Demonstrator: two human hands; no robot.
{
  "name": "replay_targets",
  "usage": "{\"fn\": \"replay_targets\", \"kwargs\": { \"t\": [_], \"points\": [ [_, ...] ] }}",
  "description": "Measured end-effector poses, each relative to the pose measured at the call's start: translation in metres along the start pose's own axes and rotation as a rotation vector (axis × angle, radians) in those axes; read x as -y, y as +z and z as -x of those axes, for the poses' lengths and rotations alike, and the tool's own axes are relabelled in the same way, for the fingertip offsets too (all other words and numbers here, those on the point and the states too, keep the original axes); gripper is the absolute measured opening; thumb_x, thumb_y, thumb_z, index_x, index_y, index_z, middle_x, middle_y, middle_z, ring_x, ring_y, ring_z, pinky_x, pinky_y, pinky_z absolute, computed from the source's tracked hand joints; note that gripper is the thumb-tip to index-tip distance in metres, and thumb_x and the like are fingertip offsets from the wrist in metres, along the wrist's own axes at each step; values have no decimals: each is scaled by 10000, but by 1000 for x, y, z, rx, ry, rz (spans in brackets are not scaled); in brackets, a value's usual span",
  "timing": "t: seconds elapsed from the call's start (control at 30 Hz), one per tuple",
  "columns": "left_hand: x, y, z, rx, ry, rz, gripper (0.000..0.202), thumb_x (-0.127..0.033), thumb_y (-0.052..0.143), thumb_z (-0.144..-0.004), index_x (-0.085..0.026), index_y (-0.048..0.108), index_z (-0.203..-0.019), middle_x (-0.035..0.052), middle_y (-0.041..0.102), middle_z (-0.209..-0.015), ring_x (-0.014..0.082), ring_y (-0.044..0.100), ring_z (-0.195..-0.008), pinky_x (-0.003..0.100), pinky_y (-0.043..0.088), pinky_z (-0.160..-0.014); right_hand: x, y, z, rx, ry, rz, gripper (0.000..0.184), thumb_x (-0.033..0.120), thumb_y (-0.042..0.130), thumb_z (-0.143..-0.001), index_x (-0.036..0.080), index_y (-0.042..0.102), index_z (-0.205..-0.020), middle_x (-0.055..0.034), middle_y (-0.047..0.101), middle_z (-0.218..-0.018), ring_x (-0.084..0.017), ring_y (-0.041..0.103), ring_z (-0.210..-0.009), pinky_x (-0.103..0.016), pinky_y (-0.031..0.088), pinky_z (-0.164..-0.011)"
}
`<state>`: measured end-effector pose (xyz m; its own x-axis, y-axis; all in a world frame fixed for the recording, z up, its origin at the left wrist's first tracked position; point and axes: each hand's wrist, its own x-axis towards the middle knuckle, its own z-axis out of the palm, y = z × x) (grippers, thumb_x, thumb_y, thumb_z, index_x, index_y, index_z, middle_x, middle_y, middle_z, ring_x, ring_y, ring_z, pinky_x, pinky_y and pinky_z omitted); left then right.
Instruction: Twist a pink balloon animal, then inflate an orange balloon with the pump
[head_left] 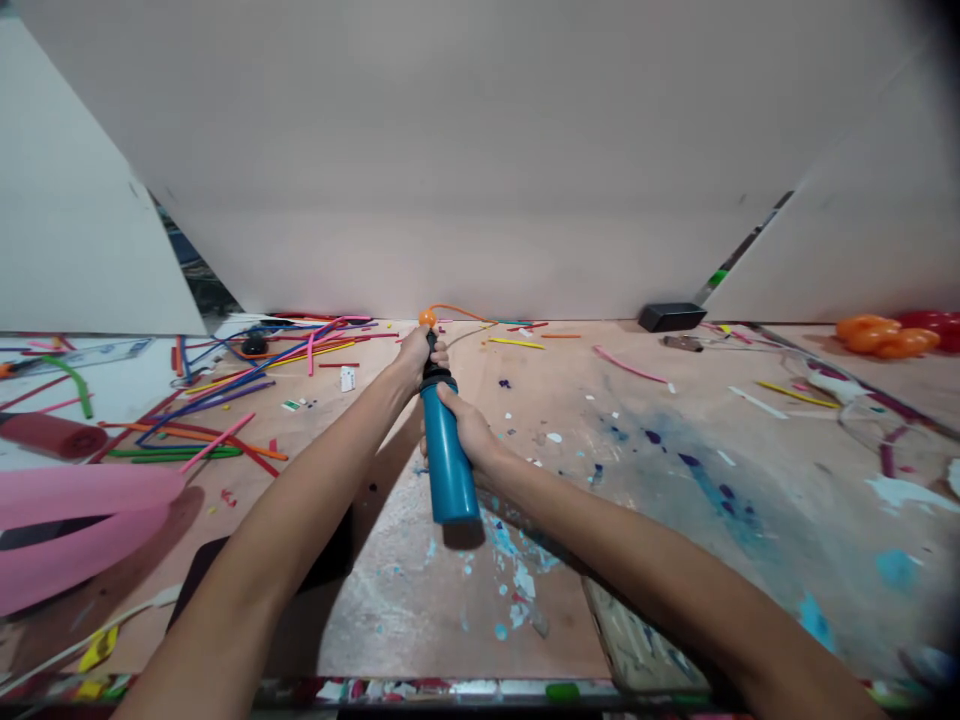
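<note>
A blue hand balloon pump (450, 455) with a black neck points away from me above the table. My left hand (420, 357) is closed round the narrow black end. Just beyond its fingers an orange balloon (459, 310) shows a small round bulb at the pump tip and a long limp tail lying towards the right. Whether my left fingers also pinch the balloon's mouth is hidden. My right hand (471, 432) wraps the upper part of the blue barrel, thumb on top.
Many uninflated long balloons (217, 385) lie scattered to the left, near an inflated pink balloon (82, 485). A black box (671, 317) stands against the pale back panel (465, 200). Twisted orange balloons (885, 336) sit far right. Paint stains and scraps dot the wooden table (405, 610).
</note>
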<state>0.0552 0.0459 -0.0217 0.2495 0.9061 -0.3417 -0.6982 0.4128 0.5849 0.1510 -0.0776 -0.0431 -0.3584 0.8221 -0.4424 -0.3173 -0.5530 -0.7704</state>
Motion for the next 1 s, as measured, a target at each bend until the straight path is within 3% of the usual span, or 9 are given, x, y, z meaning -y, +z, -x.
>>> {"fn": "replay_targets", "kwargs": {
  "t": [0.17,0.3,0.4,0.5,0.63,0.73,0.9,1.0],
  "points": [
    [-44,20,0,-28,96,-3,268,-219,356,-937,-190,350,-670,-84,287,-453,26,281,-259,113,199,-277,-5,21,46,87,58,-25,517,574,325,-965,156,552,-763,-48,584,-573,-141,571,-463,-254,499,-449],
    [-68,20,10,13,109,14,255,-202,358,-941,-177,387,-689,-56,376,-503,10,308,-279,100,242,-282,-7,27,61,182,63,-9,472,552,342,-973,170,535,-774,-28,587,-604,-141,587,-456,-255,497,-451],
    [-67,13,22,186,116,106,283,-243,367,-960,-168,409,-691,-57,364,-514,-1,319,-294,87,267,-302,-1,24,50,197,34,60,414,508,414,-967,165,534,-767,-26,593,-614,-142,600,-471,-257,509,-468],
    [-51,12,32,303,90,141,320,-283,350,-979,-166,418,-688,-62,344,-507,0,316,-297,95,275,-314,12,17,34,172,-1,88,404,503,442,-959,164,524,-753,-18,578,-580,-139,585,-458,-251,505,-453],
    [-21,23,38,260,65,112,349,-302,309,-994,-165,412,-690,-61,352,-508,-1,336,-304,89,286,-331,31,3,24,165,-21,89,432,521,410,-964,155,544,-777,-28,592,-566,-140,580,-453,-245,500,-438],
    [-11,32,38,193,136,59,342,-313,317,-986,-172,404,-686,-72,334,-487,10,306,-284,107,255,-314,34,-1,20,156,-55,100,469,545,400,-961,142,558,-779,-38,600,-564,-139,576,-451,-245,497,-436],
    [-38,40,32,96,256,-89,319,-278,321,-964,-176,408,-675,-79,316,-465,23,262,-261,126,192,-284,5,14,25,60,-224,43,377,500,446,-961,169,519,-795,-4,584,-566,-128,565,-445,-242,485,-444],
    [-61,40,26,106,251,-106,298,-257,341,-941,-171,407,-664,-80,310,-464,16,264,-260,116,183,-281,-21,23,35,79,-249,36,396,574,507,-908,188,492,-819,7,577,-583,-143,585,-469,-258,497,-452]
  ]
}}
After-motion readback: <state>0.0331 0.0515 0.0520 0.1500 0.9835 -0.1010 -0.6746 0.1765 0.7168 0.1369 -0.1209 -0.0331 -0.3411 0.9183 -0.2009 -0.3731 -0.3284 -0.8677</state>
